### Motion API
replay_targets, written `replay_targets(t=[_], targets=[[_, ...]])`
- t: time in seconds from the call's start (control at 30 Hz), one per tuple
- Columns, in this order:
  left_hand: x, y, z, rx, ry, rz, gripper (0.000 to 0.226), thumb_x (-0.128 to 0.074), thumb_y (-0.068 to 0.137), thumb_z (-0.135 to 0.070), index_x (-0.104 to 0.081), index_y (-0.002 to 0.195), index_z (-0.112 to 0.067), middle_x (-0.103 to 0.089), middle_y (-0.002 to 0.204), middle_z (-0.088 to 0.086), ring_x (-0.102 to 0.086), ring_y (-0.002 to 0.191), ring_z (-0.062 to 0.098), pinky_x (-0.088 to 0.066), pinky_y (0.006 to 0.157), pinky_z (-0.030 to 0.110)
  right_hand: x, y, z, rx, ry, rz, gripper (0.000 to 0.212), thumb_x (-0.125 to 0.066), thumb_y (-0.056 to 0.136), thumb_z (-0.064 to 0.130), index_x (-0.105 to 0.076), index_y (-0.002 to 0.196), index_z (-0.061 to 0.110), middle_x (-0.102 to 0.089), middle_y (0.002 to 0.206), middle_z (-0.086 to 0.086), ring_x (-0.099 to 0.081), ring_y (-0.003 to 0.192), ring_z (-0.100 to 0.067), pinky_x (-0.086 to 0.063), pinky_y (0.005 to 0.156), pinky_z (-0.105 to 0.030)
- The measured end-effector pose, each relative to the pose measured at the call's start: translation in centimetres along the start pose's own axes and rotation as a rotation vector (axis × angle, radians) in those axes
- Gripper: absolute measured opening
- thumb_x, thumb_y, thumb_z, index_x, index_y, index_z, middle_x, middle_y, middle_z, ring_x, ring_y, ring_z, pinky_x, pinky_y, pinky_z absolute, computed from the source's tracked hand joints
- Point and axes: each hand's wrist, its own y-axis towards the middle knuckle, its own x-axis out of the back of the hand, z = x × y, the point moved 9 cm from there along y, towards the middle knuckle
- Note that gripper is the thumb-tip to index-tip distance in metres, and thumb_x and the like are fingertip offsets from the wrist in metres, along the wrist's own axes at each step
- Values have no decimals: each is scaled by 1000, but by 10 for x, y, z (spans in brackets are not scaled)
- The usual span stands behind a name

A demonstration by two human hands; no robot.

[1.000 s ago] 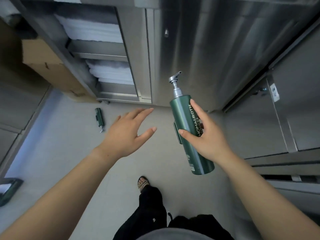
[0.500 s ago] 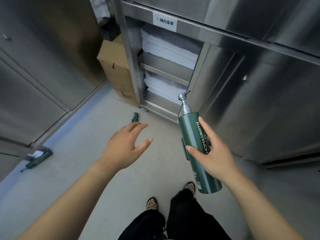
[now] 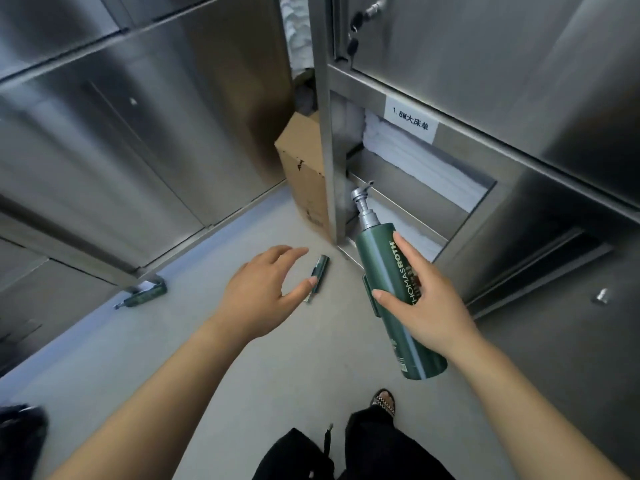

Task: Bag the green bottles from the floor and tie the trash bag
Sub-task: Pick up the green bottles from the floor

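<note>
My right hand (image 3: 427,303) grips a tall green pump bottle (image 3: 389,275) with a silver pump head, held tilted above the floor. My left hand (image 3: 263,292) is held out with its fingers spread and holds nothing. Just past its fingertips a second green bottle (image 3: 320,271) lies on the grey floor near the shelf's foot, partly hidden by my thumb. A third green bottle (image 3: 143,295) lies on the floor at the left, against the base of the steel cabinets. A dark shape (image 3: 20,434) at the lower left edge is too cut off to identify.
Stainless steel cabinets (image 3: 121,150) wall the left and right. An open steel shelf (image 3: 412,188) holds folded white linen. A cardboard box (image 3: 304,171) stands in the corner beside it. My black trousers and a sandalled foot (image 3: 382,400) are at the bottom.
The view has swung left, showing more of the left cabinets and the third bottle. Both hands kept their poses. The bottle on the floor now shows beside my left fingertips.
</note>
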Motion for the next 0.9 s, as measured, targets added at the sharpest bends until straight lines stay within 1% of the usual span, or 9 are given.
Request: replay_targets(t=[0.23,0.33,0.43,0.5,0.6,0.67,0.73,0.8,0.9], targets=[[28,15,48,150,-38,-69,54,-40,90,-54,-39,139,-30,-45,141,-5,-49,119,18,-41,97,34,-28,75,23,52,45,147,84,-72,77,35,-19,136,60,-43,128,25,-46,114,3,-35,94,-19],[39,26,75,188,-48,-100,55,-41,90,-54,-40,138,-29,-45,141,-4,-52,116,19,-42,95,34,-51,107,39,84,34,195,83,-73,77,32,-22,138,56,-42,132,23,-45,116,4,-34,94,-17],[44,45,103,197,-59,-99,55,-41,90,-54,-39,139,-29,-44,142,-4,-54,112,20,-41,94,33,-71,141,51,104,10,214,83,-73,77,34,-22,138,56,-44,128,24,-46,113,4,-34,90,-14],[47,64,122,184,-50,-87,55,-40,91,-54,-38,139,-29,-44,142,-4,-55,110,20,-40,93,32,-80,164,53,88,-11,209,83,-73,76,36,-21,137,58,-45,123,25,-48,109,4,-36,88,-16],[50,95,151,171,-39,-59,55,-40,91,-54,-37,140,-29,-43,142,-5,-55,109,19,-38,93,31,-92,200,52,50,-33,193,84,-72,76,38,-18,135,62,-43,119,24,-45,98,15,-37,83,-16],[49,115,169,163,-32,-36,55,-40,91,-54,-37,140,-29,-43,142,-6,-56,107,19,-37,92,30,-102,223,50,35,-43,183,84,-72,75,40,-17,134,63,-40,117,29,-41,95,23,-33,78,-9],[42,136,185,157,-24,-12,54,-40,91,-54,-37,140,-29,-44,142,-6,-57,103,20,-37,89,29,-114,244,43,27,-36,180,84,-72,76,39,-18,135,62,-40,120,28,-44,98,14,-33,80,-10],[28,152,200,172,-32,17,54,-39,91,-54,-38,139,-30,-44,141,-6,-58,100,20,-38,88,30,-126,264,27,3,-8,187,83,-73,76,37,-20,135,62,-39,120,35,-46,102,9,-35,81,-11],[-8,177,228,214,-58,45,53,-39,90,-55,-38,138,-33,-45,141,-7,-58,101,19,-39,90,31,-148,296,-13,-22,29,216,82,-74,77,30,-24,137,57,-39,113,46,-47,97,25,-40,68,1]])
